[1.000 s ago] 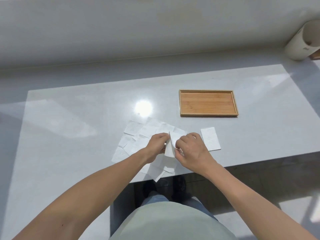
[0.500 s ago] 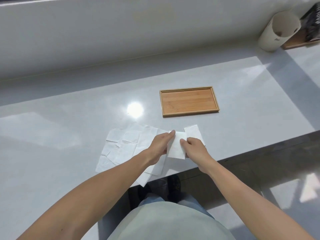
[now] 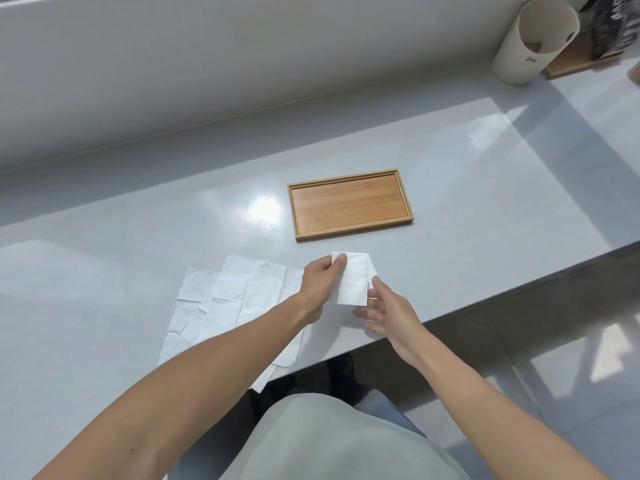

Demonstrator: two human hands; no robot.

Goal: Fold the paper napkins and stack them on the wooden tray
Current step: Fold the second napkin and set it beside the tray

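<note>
Probably home or office: glossy white counter (image 3: 450, 174) under sill, cream cylindrical holder (image 3: 530, 43), polished floor

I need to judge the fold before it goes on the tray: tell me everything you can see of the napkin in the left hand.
The folded napkin is plain white paper, a narrow rectangle, soft and slightly wavy at its edges. It looks raised off the table, near the front edge. The left hand pinches its upper left corner, thumb on top. The right hand is open beside its lower right edge; contact there is unclear. Another folded napkin peeks out behind its right side. The tray beyond is bare.
</note>
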